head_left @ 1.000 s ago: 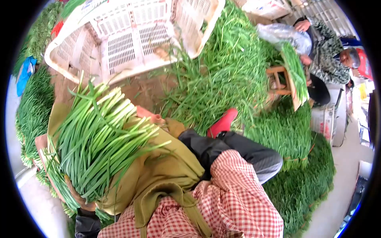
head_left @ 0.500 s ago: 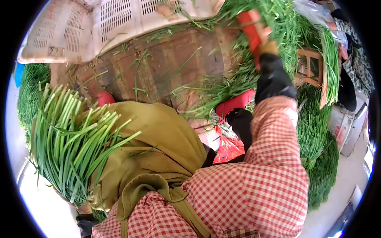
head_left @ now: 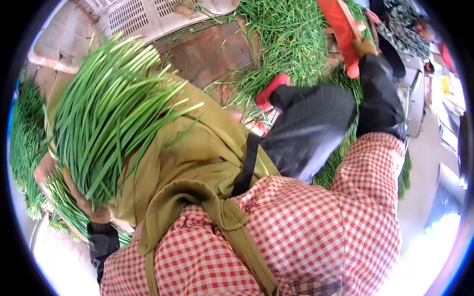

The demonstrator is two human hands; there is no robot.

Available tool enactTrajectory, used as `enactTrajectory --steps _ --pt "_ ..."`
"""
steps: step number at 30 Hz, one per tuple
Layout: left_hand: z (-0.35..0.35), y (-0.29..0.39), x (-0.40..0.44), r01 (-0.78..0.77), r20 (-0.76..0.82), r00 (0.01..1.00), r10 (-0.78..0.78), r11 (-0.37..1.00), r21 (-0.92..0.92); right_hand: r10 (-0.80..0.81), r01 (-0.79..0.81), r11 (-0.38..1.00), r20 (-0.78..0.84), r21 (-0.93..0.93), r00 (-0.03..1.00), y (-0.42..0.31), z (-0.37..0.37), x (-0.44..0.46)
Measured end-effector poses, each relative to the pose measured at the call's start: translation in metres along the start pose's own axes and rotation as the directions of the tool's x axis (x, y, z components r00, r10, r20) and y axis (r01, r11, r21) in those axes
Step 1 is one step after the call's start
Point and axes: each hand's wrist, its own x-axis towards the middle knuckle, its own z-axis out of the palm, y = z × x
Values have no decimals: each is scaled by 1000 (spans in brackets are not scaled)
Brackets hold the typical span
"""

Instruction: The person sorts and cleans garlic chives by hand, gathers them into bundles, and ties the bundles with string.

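Note:
My left hand (head_left: 88,204) is at the lower left, wrapped round the lower outer side of a big loose bundle of garlic chives (head_left: 111,113). The bundle lies across my apron-covered lap, pale cut ends up, leaf tips down. Part of that hand is hidden beneath the leaves. At the upper right my right hand (head_left: 365,48) is closed on a long, flat red thing (head_left: 340,37) with a pale edge; what it is I cannot make out. It is held out over the chives beyond my right knee.
A dirty white plastic crate (head_left: 133,22) stands at the upper left, beside a brown board (head_left: 217,52) strewn with loose leaves. Loose chives (head_left: 286,39) are heaped ahead of me. More chives (head_left: 27,133) are on the far left. A grey box (head_left: 414,93) stands at right.
My right hand has swung outward to the right with the red thing. The chive bundle on my lap has shifted up, and my left hand now shows at its side. My right leg has come into view.

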Motion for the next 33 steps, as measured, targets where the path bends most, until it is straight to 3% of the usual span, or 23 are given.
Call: enactTrajectory --steps 1,2,3,4,5,6,7,8,10,12,13,16,19,22,24,25,26,28,30,32,33 --pt "-1 -2 3 2 15 1000 -1 998 -69 2 -6 1000 139 25 990 20 8 -22" --pt "-2 -6 0 1 9 1000 1 987 -159 60 -59 998 76 -7 995 25 15 -63" --pt "-1 -12 -1 -2 -24 1000 -5 954 -299 84 -78 987 -35 140 996 16 14 -108" --pt "-4 -20 -5 -16 -30 1000 7 951 -310 -61 58 998 111 29 992 25 23 -128" --pt "-5 -20 -5 6 -26 1000 -16 944 -330 -132 113 988 207 104 969 20 23 -164" --pt "-1 -17 -2 59 15 998 -57 924 -378 -155 145 987 170 74 973 8 28 -196" --pt "4 -6 5 112 56 994 -98 900 -421 -135 114 988 233 103 963 0 45 -193" --pt "7 -2 9 47 1 999 -48 976 -213 -180 131 979 353 159 918 -31 13 -223" --pt "6 5 10 -35 12 999 37 990 -133 -367 286 929 498 233 786 -44 62 -239" --pt "-1 12 7 -17 4 1000 17 997 -76 -465 380 884 590 272 660 -74 99 -258" --pt "-4 15 5 -8 -12 1000 7 999 -54 -607 547 781 569 301 555 -89 120 -261" --pt "-9 21 1 42 -33 999 -42 999 8 -616 548 760 655 348 438 -120 181 -241" --pt "-17 29 -6 90 -52 995 -88 995 50 -510 562 824 523 70 683 -92 233 -153" --pt "-21 34 -11 124 -58 991 -119 989 78 -136 141 990 256 -2 957 -46 190 -44" --pt "-21 38 -11 131 -60 990 -127 987 88 114 -119 991 88 60 990 -9 147 6" --pt "-19 38 -10 130 -61 990 -125 987 90 158 -161 984 37 79 987 8 129 16" --pt "-16 38 -11 132 -63 990 -126 988 86 114 -114 990 8 79 993 21 116 17" --pt "-14 39 -11 131 -71 990 -125 987 89 -161 160 983 0 92 987 29 117 -9" --pt "-11 42 -10 133 -77 989 -127 988 78 -247 213 957 166 198 955 16 122 -72" --pt "-11 46 -12 139 -92 987 -133 989 59 -473 415 881 409 228 780 0 143 -131" --pt "-10 48 -13 149 -102 984 -145 989 27 -581 532 807 509 257 635 -8 166 -150"
